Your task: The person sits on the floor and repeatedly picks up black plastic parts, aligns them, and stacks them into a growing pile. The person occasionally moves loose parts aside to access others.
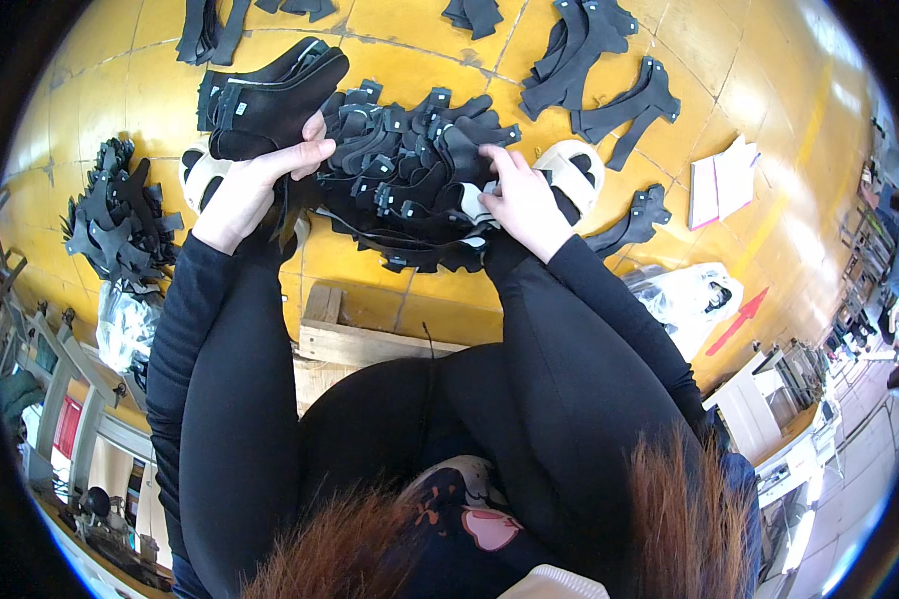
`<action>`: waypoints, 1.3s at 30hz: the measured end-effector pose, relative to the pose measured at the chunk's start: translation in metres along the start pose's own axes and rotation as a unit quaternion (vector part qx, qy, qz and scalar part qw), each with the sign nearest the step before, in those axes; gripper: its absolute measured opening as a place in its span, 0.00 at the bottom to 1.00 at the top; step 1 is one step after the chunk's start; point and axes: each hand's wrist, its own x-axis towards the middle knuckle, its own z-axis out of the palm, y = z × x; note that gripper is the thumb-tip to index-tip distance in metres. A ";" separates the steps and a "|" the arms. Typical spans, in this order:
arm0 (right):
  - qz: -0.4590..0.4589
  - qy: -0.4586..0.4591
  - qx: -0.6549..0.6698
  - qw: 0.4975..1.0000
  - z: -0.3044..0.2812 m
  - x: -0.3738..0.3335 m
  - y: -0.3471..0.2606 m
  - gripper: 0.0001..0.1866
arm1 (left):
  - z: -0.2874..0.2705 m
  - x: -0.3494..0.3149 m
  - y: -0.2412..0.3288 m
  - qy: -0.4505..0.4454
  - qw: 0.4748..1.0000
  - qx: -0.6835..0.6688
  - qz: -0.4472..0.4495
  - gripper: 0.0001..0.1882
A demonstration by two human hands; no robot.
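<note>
A small stack of black fabric pieces, with rounded ends and small white tags, is held up at the upper left. My left hand is closed on its lower right edge, thumb on top. Between my feet lies a heaped pile of similar black pieces, many with white tags. At the pile's right side my right hand has its fingers curled round the edge of a black piece. A whitish patch shows beside its thumb. The fingertips are partly hidden.
More black pieces lie in bunches on the yellow tiled floor. Another heap stands at left. Pale sandals flank the pile. A notepad and plastic bag lie at right. A wooden stool is beneath me.
</note>
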 end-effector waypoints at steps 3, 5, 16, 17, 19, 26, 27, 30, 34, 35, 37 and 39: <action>-0.073 0.057 -0.081 0.992 0.006 -0.003 0.002 0.29 | -0.001 -0.001 0.000 0.003 1.000 0.003 -0.003 0.10; -0.117 0.027 -0.101 0.988 0.005 -0.009 0.008 0.30 | -0.001 -0.001 -0.001 0.006 1.000 0.001 -0.004 0.10; -0.142 0.039 -0.118 0.982 -0.007 -0.001 0.013 0.33 | -0.002 0.000 -0.002 0.007 1.000 -0.017 0.000 0.10; -0.144 0.023 -0.093 0.985 -0.009 -0.003 0.014 0.28 | -0.002 0.000 -0.002 0.008 1.000 -0.016 0.005 0.10; -0.170 0.004 -0.035 0.985 -0.013 -0.009 0.018 0.18 | -0.003 0.000 -0.001 0.002 1.000 -0.018 0.012 0.10; -0.201 -0.024 0.004 0.979 -0.006 -0.019 0.021 0.11 | -0.001 -0.002 0.001 0.016 1.000 -0.016 0.000 0.08; -0.151 -0.036 -0.004 0.988 -0.005 -0.016 0.017 0.13 | -0.001 -0.001 0.002 0.006 1.000 -0.017 0.004 0.08; -0.083 -0.055 -0.004 0.995 -0.003 0.006 0.006 0.28 | -0.001 -0.002 0.001 0.009 1.000 0.002 0.007 0.08; -0.164 0.066 -0.144 0.974 0.004 0.037 -0.002 0.41 | -0.003 -0.001 -0.001 -0.002 1.000 0.000 -0.011 0.08; -0.175 0.079 -0.156 0.969 0.004 0.041 -0.001 0.41 | -0.003 -0.001 -0.002 -0.001 1.000 0.001 -0.010 0.08; -0.178 0.091 -0.194 0.960 0.002 0.045 0.002 0.41 | -0.004 0.000 -0.002 -0.006 1.000 0.003 -0.006 0.08; -0.203 0.117 -0.153 0.960 -0.002 0.045 0.006 0.27 | -0.006 0.001 -0.003 -0.013 1.000 0.004 0.002 0.08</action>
